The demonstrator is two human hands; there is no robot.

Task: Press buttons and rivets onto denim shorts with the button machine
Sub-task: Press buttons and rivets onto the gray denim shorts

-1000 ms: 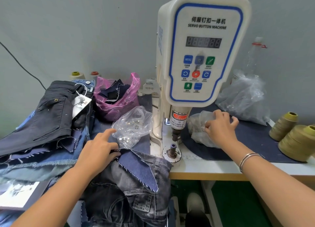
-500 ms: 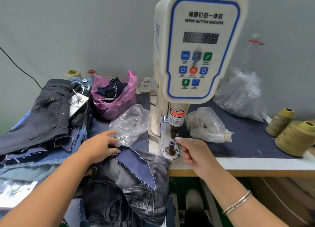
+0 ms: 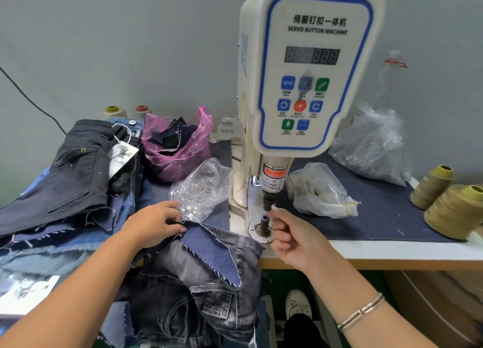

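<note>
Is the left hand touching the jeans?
Touching. The head view shows the left hand resting on the jeans, thumb against the blue patch.

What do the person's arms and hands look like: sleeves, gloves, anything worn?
No sleeves are in view and both arms are uncovered to the frame edge. There are no gloves on the left hand or the right hand, and no rings can be made out. The right wrist carries a thin silver-coloured metal bracelet made of linked bar segments. The left wrist has nothing on it.
</note>
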